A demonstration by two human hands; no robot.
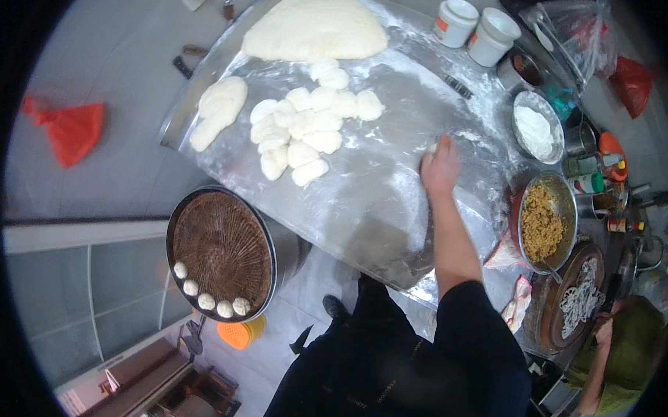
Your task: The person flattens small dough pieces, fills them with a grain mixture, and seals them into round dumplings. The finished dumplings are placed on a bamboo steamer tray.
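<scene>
On the floured metal worktable [368, 176], my right hand [442, 165] is curled around something small and pale, partly hidden by the fingers. My left hand is out of view. Several flattened dough rounds [301, 122] lie clustered to the left of that hand. A large mound of dough [318, 26] rests at the far edge, and a longer dough piece [219, 111] lies at the left. Below the table's left edge, a round steamer [222, 248] with a brown ridged liner holds several small filled buns [206, 301] along its rim.
At the right stand a bowl of flour [537, 130], a bowl of minced filling [543, 221] with a spoon, two white jars [455, 22] and several bottles. A co-worker's hand [603, 328] is near a round wooden board [573, 299]. An orange basket [241, 332] sits below the steamer.
</scene>
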